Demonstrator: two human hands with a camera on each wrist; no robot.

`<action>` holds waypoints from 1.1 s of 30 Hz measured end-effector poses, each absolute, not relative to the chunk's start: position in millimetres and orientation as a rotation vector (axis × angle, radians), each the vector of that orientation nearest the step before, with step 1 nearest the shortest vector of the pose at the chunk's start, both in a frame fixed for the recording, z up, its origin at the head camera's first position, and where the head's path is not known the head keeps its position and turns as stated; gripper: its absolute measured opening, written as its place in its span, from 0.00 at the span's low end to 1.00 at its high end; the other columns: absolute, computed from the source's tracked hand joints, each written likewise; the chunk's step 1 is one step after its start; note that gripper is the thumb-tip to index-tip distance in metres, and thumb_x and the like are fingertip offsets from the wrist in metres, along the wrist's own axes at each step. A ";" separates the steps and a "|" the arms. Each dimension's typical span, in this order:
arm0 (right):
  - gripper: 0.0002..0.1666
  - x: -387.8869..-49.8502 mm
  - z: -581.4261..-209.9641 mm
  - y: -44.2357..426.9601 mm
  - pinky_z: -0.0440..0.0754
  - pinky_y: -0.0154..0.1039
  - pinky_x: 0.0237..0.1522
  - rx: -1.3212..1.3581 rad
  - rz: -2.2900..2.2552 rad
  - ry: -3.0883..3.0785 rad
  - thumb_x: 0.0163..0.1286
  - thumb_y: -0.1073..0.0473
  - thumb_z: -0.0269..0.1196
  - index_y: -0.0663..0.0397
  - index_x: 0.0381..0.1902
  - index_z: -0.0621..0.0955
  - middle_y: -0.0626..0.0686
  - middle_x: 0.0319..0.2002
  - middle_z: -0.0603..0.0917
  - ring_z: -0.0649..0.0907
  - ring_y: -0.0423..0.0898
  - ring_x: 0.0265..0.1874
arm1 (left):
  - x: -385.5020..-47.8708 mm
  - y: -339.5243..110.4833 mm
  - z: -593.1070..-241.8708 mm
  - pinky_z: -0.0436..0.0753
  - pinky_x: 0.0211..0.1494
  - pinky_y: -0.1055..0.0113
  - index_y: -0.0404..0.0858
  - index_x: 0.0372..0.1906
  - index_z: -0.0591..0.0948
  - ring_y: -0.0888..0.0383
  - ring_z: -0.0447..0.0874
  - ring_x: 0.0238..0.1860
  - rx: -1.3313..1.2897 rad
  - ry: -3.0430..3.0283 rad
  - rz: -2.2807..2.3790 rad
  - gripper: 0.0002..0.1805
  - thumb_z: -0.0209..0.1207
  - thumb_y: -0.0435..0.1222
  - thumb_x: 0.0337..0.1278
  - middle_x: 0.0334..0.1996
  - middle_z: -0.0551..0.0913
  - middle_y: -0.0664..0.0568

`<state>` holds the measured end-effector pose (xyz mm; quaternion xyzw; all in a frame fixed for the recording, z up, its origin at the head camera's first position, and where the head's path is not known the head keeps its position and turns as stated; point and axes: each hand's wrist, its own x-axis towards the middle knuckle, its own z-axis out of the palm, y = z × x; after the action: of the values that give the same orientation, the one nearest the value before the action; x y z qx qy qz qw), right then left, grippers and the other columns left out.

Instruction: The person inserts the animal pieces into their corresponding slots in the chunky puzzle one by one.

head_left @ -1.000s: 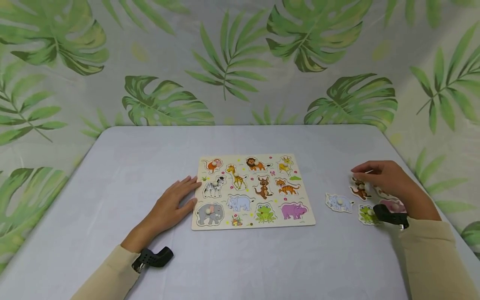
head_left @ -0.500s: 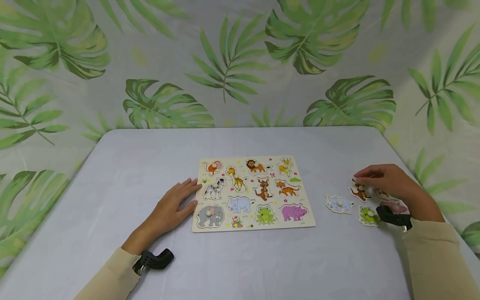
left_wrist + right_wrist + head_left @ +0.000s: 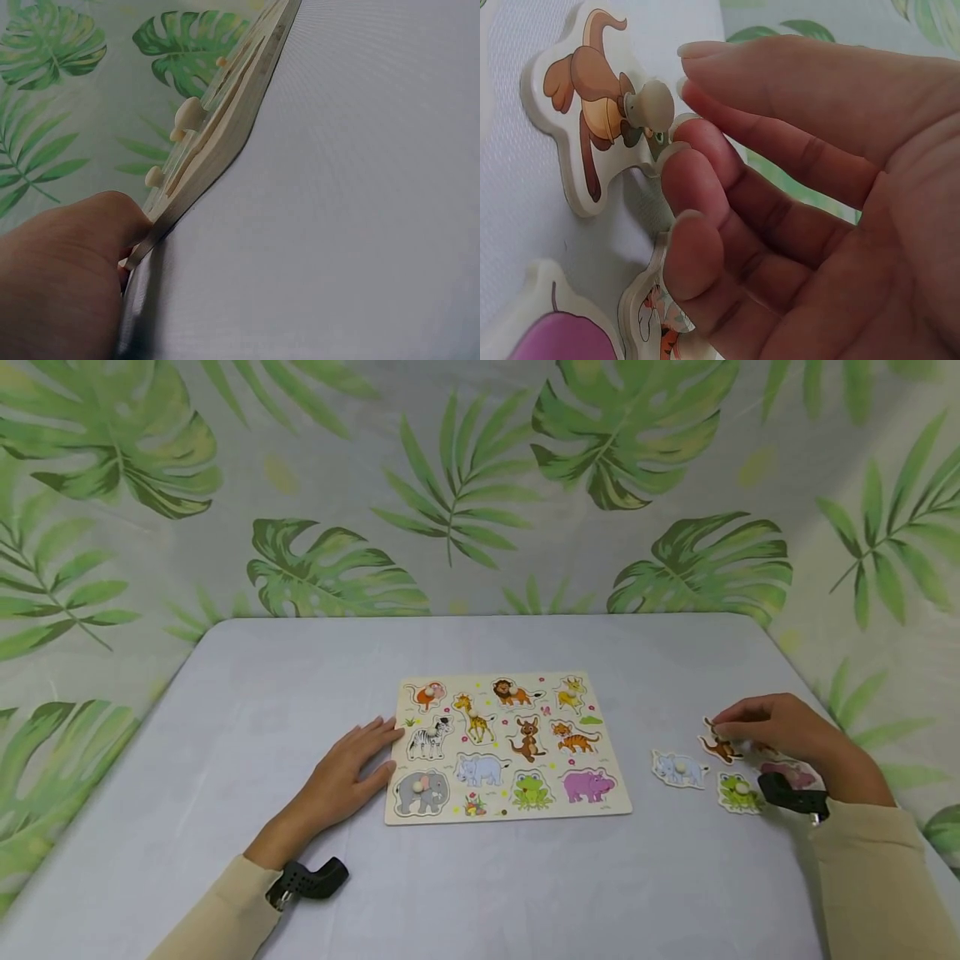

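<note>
At the left edge of the wooden animal puzzle board [image 3: 506,803], my left hand [image 3: 333,781] rests with fingers extended, thumb and fingertips touching the edge. The left wrist view has this hand [image 3: 67,262] against the board's side [image 3: 217,154]. Over on the right, my right hand [image 3: 795,735] hovers beside the kangaroo piece [image 3: 722,750]. Seen from the right wrist, the bent fingers of that hand [image 3: 802,180] are close to the kangaroo piece [image 3: 596,82] but apart from its round knob [image 3: 652,105], holding nothing.
Near the right hand lie a rhino piece [image 3: 678,770], a frog piece [image 3: 738,793], a pink-purple hippo piece [image 3: 795,770] and a partly covered tiger piece [image 3: 671,341]. Several knobbed pieces, including the elephant [image 3: 420,793], sit in the board. Leaf-patterned cloth [image 3: 480,485] hangs behind the table.
My right hand has shifted slightly right and toward the near side, while the kangaroo piece stays about where it was. My left hand keeps its place at the board.
</note>
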<state>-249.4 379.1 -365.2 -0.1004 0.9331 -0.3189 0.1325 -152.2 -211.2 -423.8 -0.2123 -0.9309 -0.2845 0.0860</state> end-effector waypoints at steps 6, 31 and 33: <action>0.23 -248.9 -369.2 381.5 0.83 0.36 0.30 -0.291 -0.896 2.698 0.65 0.49 0.66 0.62 0.48 0.84 0.54 0.41 0.86 0.79 0.40 0.32 | -151.5 -210.8 -423.9 0.52 0.76 0.50 0.41 0.68 0.70 0.48 0.56 0.73 -0.629 -2.783 -0.863 0.27 0.56 0.41 0.66 0.71 0.65 0.48; 0.19 -248.5 -368.2 380.2 0.82 0.33 0.33 -0.402 -0.830 2.693 0.64 0.55 0.67 0.63 0.47 0.83 0.54 0.39 0.85 0.80 0.38 0.32 | -151.2 -211.2 -423.4 0.51 0.76 0.50 0.41 0.69 0.70 0.48 0.55 0.73 -0.634 -2.785 -0.850 0.27 0.55 0.42 0.67 0.71 0.64 0.48; 0.18 -248.3 -368.2 379.3 0.81 0.33 0.32 -0.426 -0.820 2.705 0.64 0.56 0.67 0.63 0.46 0.84 0.54 0.38 0.85 0.80 0.37 0.31 | -151.2 -211.3 -423.6 0.51 0.76 0.50 0.41 0.69 0.70 0.48 0.55 0.73 -0.635 -2.788 -0.851 0.27 0.55 0.42 0.67 0.71 0.64 0.47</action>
<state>-248.3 379.3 -368.2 -0.1474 0.9369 -0.2841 0.1410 -151.2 -211.3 -423.6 -0.2122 -0.9315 -0.2845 0.0792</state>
